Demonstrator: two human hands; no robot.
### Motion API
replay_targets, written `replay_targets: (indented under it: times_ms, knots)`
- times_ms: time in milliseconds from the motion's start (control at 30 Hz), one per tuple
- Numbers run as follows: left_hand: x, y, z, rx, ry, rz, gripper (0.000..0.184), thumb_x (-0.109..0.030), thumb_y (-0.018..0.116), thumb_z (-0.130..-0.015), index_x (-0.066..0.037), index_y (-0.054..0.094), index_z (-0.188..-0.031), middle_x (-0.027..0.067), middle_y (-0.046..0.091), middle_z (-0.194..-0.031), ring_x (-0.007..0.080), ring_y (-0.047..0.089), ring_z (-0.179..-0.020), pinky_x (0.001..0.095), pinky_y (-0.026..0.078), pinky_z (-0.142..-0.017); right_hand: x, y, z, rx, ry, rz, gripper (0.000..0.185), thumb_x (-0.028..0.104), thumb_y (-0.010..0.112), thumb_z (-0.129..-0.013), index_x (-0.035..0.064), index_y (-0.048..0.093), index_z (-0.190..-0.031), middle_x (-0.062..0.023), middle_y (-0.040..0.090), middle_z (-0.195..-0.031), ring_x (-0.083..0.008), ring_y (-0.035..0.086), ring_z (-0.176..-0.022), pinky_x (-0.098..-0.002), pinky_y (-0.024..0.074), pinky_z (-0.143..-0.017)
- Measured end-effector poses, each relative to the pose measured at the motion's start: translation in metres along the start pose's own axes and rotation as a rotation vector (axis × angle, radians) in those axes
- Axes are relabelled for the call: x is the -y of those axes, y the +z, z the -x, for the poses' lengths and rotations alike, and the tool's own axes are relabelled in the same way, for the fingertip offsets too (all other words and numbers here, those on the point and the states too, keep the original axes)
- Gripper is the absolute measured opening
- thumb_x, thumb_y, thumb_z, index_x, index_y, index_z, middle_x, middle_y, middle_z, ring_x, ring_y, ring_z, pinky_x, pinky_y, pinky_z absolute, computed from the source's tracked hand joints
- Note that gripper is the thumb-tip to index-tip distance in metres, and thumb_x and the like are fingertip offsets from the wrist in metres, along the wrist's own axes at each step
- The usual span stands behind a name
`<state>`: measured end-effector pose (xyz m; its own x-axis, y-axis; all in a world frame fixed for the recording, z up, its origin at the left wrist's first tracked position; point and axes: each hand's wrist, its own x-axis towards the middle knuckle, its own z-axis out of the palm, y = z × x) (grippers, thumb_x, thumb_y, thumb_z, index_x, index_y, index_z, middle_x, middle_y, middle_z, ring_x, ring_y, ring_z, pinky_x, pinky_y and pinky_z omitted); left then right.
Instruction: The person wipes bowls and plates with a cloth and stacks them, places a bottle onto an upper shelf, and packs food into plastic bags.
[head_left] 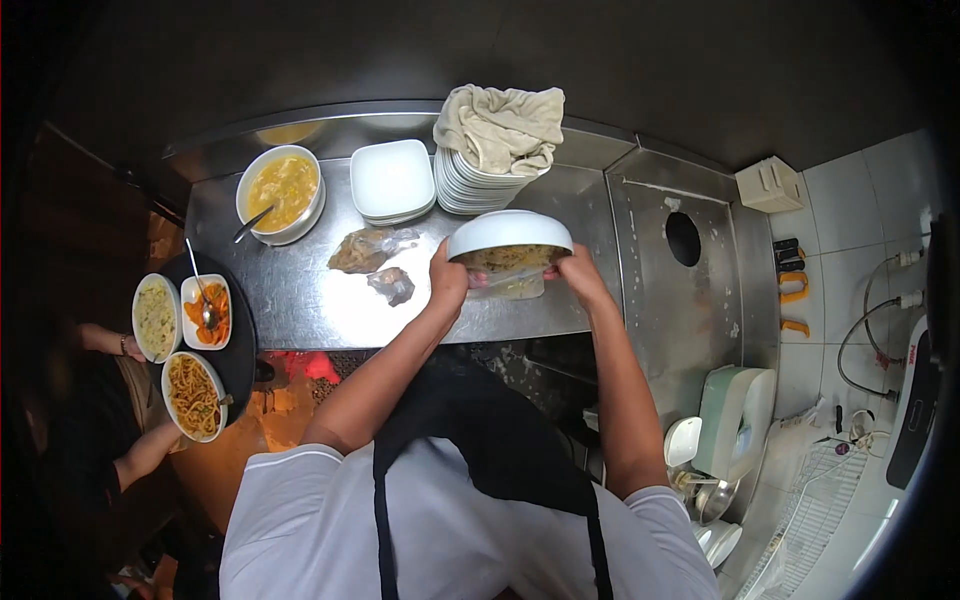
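Between my two hands a white bowl (508, 232) is tipped steeply toward me over the steel counter. Brownish food, perhaps noodles or rice, shows at its lowered rim. Directly below is a clear plastic bag (512, 286) with some pale food in it. My left hand (452, 278) is closed at the bowl's left side, fingertips at the bag's edge. On the other side my right hand (577, 274) grips the bowl and bag edge likewise. Left of my hands lie two filled plastic bags, a larger brownish one (362, 250) and a smaller greyish one (392, 286).
Behind stand a soup bowl (283, 187) with a spoon, stacked square plates (392, 180), and a tall plate stack (480, 186) topped by a cloth (500, 125). At left, another person holds a dark tray (240, 330) of food dishes. A steel surface with a round hole (683, 238) lies right.
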<state>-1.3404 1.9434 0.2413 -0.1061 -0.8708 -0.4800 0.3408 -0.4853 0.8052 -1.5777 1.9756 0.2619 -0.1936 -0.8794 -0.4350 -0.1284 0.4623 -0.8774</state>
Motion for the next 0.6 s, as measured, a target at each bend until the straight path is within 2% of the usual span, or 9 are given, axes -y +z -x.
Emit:
replay_targets:
  times_ms: [100, 200, 267, 333, 433, 567, 600]
  knots:
    - [0.001, 0.001, 0.000, 0.046, 0.067, -0.070, 0.050, 0.014, 0.028, -0.089, -0.003, 0.057, -0.127, 0.0148, 0.069, -0.097, 0.0187, 0.065, -0.060, 0.0316, 0.057, -0.049, -0.008, 0.002, 0.009, -0.037, -0.048, 0.033, 0.027, 0.001, 0.053, -0.090, -0.0072, 0.065, -0.112, -0.0135, 0.070, -0.097, -0.0202, 0.069, -0.082, -0.0338, 0.0592, -0.073]
    - [0.012, -0.001, -0.014, 0.048, -0.059, -0.028, 0.052, 0.014, 0.027, -0.089, -0.004, 0.057, -0.127, 0.0150, 0.069, -0.098, 0.0184, 0.066, -0.063, 0.0315, 0.058, -0.050, -0.028, 0.000, 0.000, -0.053, -0.067, 0.109, 0.028, 0.001, 0.053, -0.090, -0.0073, 0.064, -0.114, -0.0140, 0.070, -0.096, -0.0203, 0.069, -0.079, -0.0335, 0.0591, -0.070]
    - [0.032, -0.007, -0.038, -0.045, -0.194, -0.013, 0.059, 0.015, 0.027, -0.084, -0.004, 0.055, -0.132, 0.0174, 0.069, -0.100, 0.0222, 0.067, -0.064, 0.0333, 0.060, -0.051, -0.043, 0.005, -0.010, -0.069, -0.033, 0.166, 0.028, 0.001, 0.053, -0.090, -0.0072, 0.063, -0.114, -0.0141, 0.070, -0.094, -0.0199, 0.069, -0.077, -0.0333, 0.0590, -0.068]
    - [0.034, -0.005, -0.047, -0.055, -0.162, -0.087, 0.060, 0.014, 0.027, -0.083, -0.004, 0.053, -0.134, 0.0188, 0.069, -0.101, 0.0232, 0.067, -0.064, 0.0338, 0.060, -0.051, -0.046, 0.010, -0.025, -0.094, 0.020, 0.226, 0.028, 0.000, 0.052, -0.089, -0.0070, 0.063, -0.114, -0.0139, 0.070, -0.093, -0.0193, 0.069, -0.075, -0.0331, 0.0587, -0.066]
    - [0.035, -0.006, -0.048, -0.050, -0.147, 0.001, 0.058, 0.013, 0.028, -0.084, -0.003, 0.053, -0.134, 0.0202, 0.068, -0.103, 0.0239, 0.068, -0.065, 0.0342, 0.061, -0.051, -0.059, -0.001, -0.038, -0.106, -0.198, 0.350, 0.030, -0.001, 0.052, -0.088, -0.0060, 0.062, -0.116, -0.0140, 0.070, -0.092, -0.0191, 0.069, -0.073, -0.0338, 0.0588, -0.065]
    - [0.038, 0.004, -0.035, -0.070, -0.053, -0.013, 0.055, 0.013, 0.031, -0.086, -0.002, 0.055, -0.134, 0.0190, 0.069, -0.107, 0.0257, 0.070, -0.071, 0.0353, 0.062, -0.056, -0.075, -0.011, -0.058, -0.064, -0.290, 0.351, 0.031, -0.002, 0.052, -0.088, -0.0048, 0.062, -0.118, -0.0140, 0.070, -0.091, -0.0187, 0.069, -0.072, -0.0328, 0.0588, -0.065]
    - [0.038, 0.007, -0.034, -0.085, -0.066, -0.020, 0.054, 0.013, 0.032, -0.087, -0.002, 0.056, -0.133, 0.0181, 0.069, -0.109, 0.0262, 0.070, -0.074, 0.0355, 0.062, -0.057, -0.076, -0.014, -0.063, -0.059, -0.266, 0.333, 0.035, -0.001, 0.053, -0.085, -0.0044, 0.062, -0.119, -0.0182, 0.068, -0.100, -0.0267, 0.067, -0.087, -0.0371, 0.0548, -0.076]
